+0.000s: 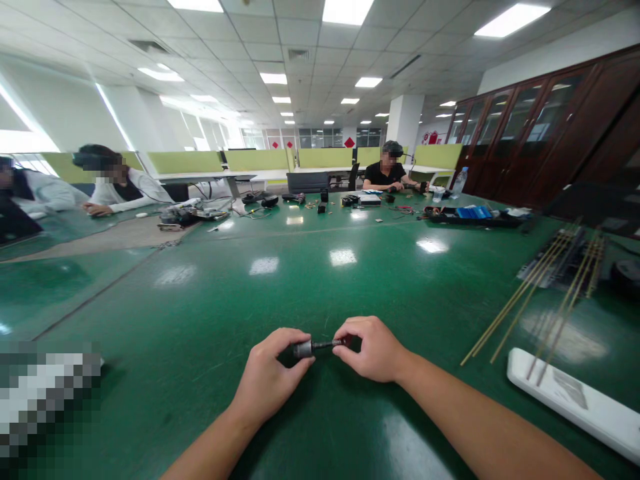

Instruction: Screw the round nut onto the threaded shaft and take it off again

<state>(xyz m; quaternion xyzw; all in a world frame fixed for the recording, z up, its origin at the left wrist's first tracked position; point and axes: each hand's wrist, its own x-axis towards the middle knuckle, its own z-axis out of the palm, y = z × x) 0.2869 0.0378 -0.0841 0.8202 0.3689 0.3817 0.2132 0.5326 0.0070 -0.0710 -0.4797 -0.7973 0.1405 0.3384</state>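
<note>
Just above the green tabletop [300, 280], both of my hands meet at one small object. Between the thumb and forefinger of my left hand [270, 373] is a short grey cylinder [303, 349], which looks like a small motor. A thin dark shaft [324, 344] runs from it to the right. My right hand [373, 350] pinches the far end of that shaft, where a small reddish-brown part shows between the fingertips. The fingers partly cover that end, so its exact kind is unclear. Cylinder and shaft lie in one line, roughly level.
Thin yellowish rods [520, 300] and a long white case [570, 400] lie at the right. A blurred-out pale object [45, 393] sits at the lower left. Across the table, a person [387, 170] works among tools, a bottle [459, 183] and a black tray [470, 217]. Others sit at the left.
</note>
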